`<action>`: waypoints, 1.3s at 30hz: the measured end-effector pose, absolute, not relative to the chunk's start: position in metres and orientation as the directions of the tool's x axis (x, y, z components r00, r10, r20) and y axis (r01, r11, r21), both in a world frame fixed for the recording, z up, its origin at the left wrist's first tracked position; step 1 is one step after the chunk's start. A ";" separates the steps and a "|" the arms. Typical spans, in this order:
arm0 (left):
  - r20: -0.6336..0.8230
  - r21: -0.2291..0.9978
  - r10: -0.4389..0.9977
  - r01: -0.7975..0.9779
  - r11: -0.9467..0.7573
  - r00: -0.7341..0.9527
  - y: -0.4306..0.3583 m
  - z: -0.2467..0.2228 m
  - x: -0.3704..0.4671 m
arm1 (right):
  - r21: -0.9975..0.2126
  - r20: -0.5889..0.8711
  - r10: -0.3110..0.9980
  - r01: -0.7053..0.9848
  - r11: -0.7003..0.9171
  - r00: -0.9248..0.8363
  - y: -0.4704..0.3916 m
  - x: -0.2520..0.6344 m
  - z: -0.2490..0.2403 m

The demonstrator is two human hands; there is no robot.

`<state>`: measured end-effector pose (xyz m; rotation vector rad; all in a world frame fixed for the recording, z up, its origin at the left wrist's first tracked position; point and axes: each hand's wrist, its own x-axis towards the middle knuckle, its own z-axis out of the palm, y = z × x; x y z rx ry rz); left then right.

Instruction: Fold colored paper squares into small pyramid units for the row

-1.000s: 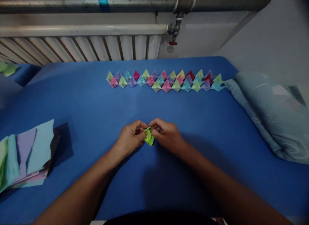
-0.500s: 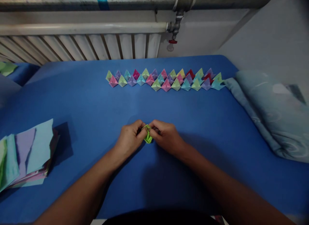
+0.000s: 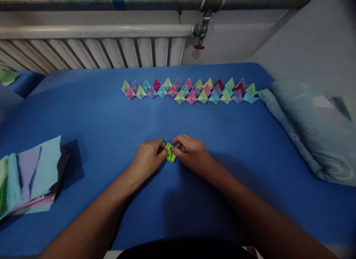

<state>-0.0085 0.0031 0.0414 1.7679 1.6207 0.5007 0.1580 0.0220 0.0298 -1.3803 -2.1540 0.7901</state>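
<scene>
A small piece of folded bright green paper (image 3: 170, 153) is between my hands, above the middle of the blue table (image 3: 111, 118). My left hand (image 3: 150, 153) pinches its left edge between thumb and forefinger. On the other side, my right hand (image 3: 190, 151) has its thumb against the paper's right edge, and its forefinger is lifted a little away from the thumb. Fold lines show on the face of the paper that is turned up. The other fingers of both hands are curled.
Folded paper pieces (image 3: 191, 97) in many colours stand in rows at the back. Coloured sheets (image 3: 46, 166) lie stacked at the left. A folded grey-green cloth (image 3: 314, 133) rests at the right. Behind the table are a radiator (image 3: 105, 53) and a pipe (image 3: 155, 1).
The green paper has turned flatter and shows more of its face. My right forefinger has moved up off it, and the thumbs have drawn slightly outward.
</scene>
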 end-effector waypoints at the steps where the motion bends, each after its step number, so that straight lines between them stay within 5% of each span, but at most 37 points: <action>1: -0.157 0.693 0.976 0.721 -0.001 0.152 0.003 0.041 -0.009 | -0.688 0.058 0.923 0.655 0.313 -0.380 0.023 0.159 0.030; 15: -0.218 0.567 0.968 0.823 0.022 0.124 0.012 0.044 -0.005 | -0.628 -0.075 0.934 0.744 0.228 -0.350 0.028 0.154 0.036; 21: -0.330 0.613 0.931 0.785 0.083 0.159 0.022 0.044 -0.011 | -0.615 -0.186 0.926 0.774 0.152 -0.329 0.039 0.153 0.040; 39: -0.402 0.629 0.906 0.759 0.167 0.133 0.023 0.048 -0.010 | -0.682 -0.181 0.910 0.715 0.156 -0.372 0.040 0.157 0.037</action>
